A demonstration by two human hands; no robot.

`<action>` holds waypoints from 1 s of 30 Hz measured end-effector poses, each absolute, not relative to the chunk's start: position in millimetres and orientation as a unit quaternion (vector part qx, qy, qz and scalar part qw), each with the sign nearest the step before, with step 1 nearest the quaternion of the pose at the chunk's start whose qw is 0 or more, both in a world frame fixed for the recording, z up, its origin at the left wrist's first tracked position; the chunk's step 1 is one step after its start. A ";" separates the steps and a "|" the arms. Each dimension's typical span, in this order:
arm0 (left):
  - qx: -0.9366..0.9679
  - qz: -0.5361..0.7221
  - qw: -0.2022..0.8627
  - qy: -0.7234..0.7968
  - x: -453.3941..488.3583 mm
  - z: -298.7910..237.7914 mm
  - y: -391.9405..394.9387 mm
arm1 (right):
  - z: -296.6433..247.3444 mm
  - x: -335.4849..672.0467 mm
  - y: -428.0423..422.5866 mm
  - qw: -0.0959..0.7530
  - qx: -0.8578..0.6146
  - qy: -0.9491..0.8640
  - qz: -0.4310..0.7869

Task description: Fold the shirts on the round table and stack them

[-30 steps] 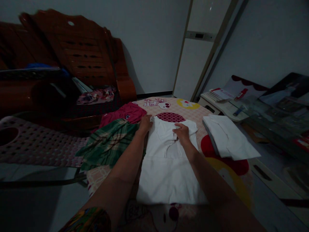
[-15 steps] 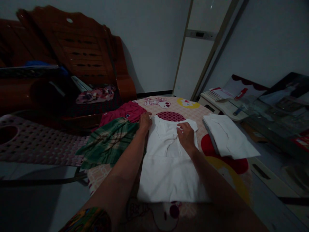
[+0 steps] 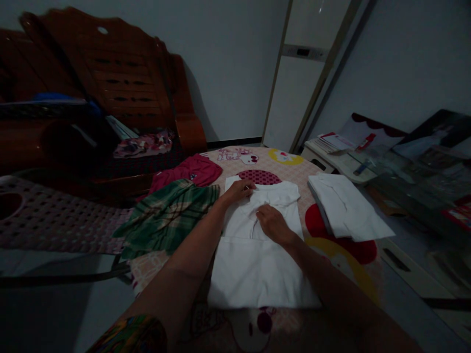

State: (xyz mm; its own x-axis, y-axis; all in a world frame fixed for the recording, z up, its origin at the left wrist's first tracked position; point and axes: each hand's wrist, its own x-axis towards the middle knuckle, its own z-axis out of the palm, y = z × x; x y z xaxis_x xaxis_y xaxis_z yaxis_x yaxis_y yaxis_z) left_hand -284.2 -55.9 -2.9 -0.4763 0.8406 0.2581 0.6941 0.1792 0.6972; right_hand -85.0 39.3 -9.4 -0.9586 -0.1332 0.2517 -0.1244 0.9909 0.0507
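"What's left of the cloth-covered round table [image 3: 292, 171]?"
"A lattice-woven chair [image 3: 69, 215] just beside it, and a carved wooden armchair [image 3: 125, 90] behind that"
"And on the table's left side?"
"A green plaid garment [image 3: 169, 215], with a magenta garment [image 3: 184, 170] touching its far edge"
"Then the hands?"
"The left hand [image 3: 240, 190] first, over the table's middle, fingers bent onto the neckline of a white shirt [image 3: 257, 274]. The shirt lies there spread out, rumpled near the top; I can't tell whether the fingers pinch it"
"And the right hand [image 3: 273, 223]?"
"Fingers partly curled, tips against the shirt's front, nearer the wearer than the left. Again, I can't tell if cloth is gripped"
"Anything further right?"
"A folded white stack [image 3: 344, 203] on the table's right side, and papers [image 3: 333, 142] on a surface beyond it"
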 end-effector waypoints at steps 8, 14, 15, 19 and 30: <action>0.529 0.352 0.086 0.767 -287.8 -8.8 -57.2 | 11.5 -65.6 31.7 0.152 0.084 -0.985 -0.016; 0.525 0.290 0.067 0.798 -277.8 -5.0 -52.0 | 15.4 -49.9 20.7 0.071 0.081 -0.994 -0.026; 0.523 0.274 0.061 0.805 -274.6 -3.8 -50.2 | 14.8 -49.5 20.5 0.059 0.077 -0.995 -0.024; 0.519 0.216 0.045 0.826 -262.2 -1.1 -42.9 | 14.0 -49.8 21.6 0.031 0.065 -0.997 -0.020; 0.502 0.224 0.047 0.834 -262.2 3.3 -37.0 | 12.2 -49.6 19.5 0.018 0.051 -0.998 -0.020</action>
State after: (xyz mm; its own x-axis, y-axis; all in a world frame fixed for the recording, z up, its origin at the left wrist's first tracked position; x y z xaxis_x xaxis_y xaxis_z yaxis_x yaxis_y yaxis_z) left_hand -262.2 -37.0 3.3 -0.4909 0.8587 0.1472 0.8167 0.3947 0.4210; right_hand -49.6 19.5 12.2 -0.9942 -0.1021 0.0345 -0.1007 0.9940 0.0416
